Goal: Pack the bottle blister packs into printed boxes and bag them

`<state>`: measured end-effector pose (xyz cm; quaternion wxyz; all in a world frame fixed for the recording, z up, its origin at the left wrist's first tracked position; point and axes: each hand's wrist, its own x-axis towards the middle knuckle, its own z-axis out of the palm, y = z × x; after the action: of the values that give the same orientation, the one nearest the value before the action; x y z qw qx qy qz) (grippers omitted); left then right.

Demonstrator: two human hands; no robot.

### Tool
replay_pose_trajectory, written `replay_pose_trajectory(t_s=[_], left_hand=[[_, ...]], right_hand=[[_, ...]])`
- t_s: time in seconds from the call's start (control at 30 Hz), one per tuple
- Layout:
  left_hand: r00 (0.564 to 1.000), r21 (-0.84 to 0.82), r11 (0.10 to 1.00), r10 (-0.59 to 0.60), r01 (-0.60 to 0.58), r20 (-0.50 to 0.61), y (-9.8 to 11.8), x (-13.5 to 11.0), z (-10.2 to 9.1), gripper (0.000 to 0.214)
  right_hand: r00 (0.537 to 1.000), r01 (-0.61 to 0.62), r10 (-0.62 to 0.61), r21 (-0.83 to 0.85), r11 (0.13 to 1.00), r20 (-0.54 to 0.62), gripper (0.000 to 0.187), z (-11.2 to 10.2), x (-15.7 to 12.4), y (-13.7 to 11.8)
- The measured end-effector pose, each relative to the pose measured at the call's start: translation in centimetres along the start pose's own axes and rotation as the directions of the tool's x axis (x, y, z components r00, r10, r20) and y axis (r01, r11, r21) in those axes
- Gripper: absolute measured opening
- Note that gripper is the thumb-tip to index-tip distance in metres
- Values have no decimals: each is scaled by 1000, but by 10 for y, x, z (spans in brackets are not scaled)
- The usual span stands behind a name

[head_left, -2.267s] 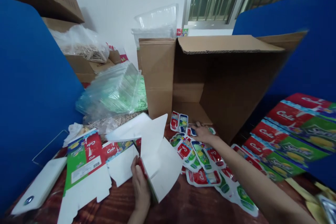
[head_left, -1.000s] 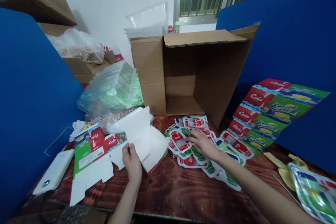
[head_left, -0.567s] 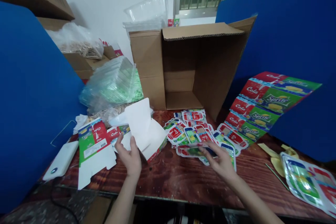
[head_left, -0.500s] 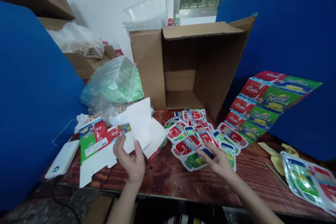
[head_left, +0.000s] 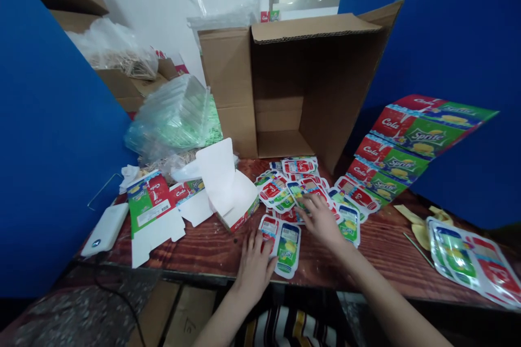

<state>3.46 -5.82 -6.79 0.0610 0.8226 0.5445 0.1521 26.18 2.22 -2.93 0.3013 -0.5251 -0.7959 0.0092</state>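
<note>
My left hand (head_left: 255, 264) lies flat and open near the table's front edge, fingers touching a red-and-green blister pack (head_left: 285, 245). My right hand (head_left: 321, 219) rests with fingers spread on the heap of several similar Cola and Sprite packs (head_left: 303, 187) in the middle of the wooden table (head_left: 378, 249). A half-folded white carton (head_left: 228, 192) stands free to the left of my hands, with flat printed carton blanks (head_left: 153, 211) beside it.
An open cardboard box (head_left: 293, 81) lies on its side at the back. A bag of clear trays (head_left: 175, 119) sits left of it. Blue partitions (head_left: 44, 135) flank both sides. Printed sheets (head_left: 402, 146) lean on the right; more packs (head_left: 474, 265) lie far right. A white device (head_left: 105, 227) lies left.
My left hand let go of the white carton and moved right onto a pack at the table's front edge. My right hand pulled packs toward me, then returned to the heap.
</note>
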Motion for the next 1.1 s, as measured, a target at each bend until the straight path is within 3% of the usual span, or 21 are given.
replay_pose_trajectory(t_s=[0.17, 0.33, 0.5, 0.6, 0.8, 0.9, 1.0, 1.1], left_hand=[[999, 17, 1000, -14, 13, 53, 4, -1, -6, 32], [994, 37, 999, -27, 24, 105, 7, 10, -19, 29], [986, 73, 997, -19, 7, 167, 5, 22, -28, 51], [984, 102, 995, -12, -6, 176, 2, 23, -28, 48], [994, 130, 990, 44, -58, 104, -4, 15, -19, 40], [996, 125, 989, 77, -82, 49, -11, 14, -10, 36], [995, -19, 995, 94, -94, -31, -14, 17, -6, 41], [981, -273, 960, 15, -69, -194, -4, 20, -17, 58]], right_hand=[[992, 21, -16, -42, 999, 121, 25, 12, -2, 21], [992, 12, -8, -25, 1000, 124, 28, 12, -4, 20], [991, -40, 35, 39, 998, 131, 28, 5, -5, 26], [992, -17, 14, 22, 1000, 126, 28, 3, -8, 32], [999, -18, 20, 51, 999, -31, 28, -3, -23, 24], [983, -111, 119, 62, 992, -142, 30, -10, -28, 15], [920, -189, 237, 178, 966, -312, 27, -24, -29, 2], [894, -132, 238, 285, 949, -379, 23, -44, -31, -17]])
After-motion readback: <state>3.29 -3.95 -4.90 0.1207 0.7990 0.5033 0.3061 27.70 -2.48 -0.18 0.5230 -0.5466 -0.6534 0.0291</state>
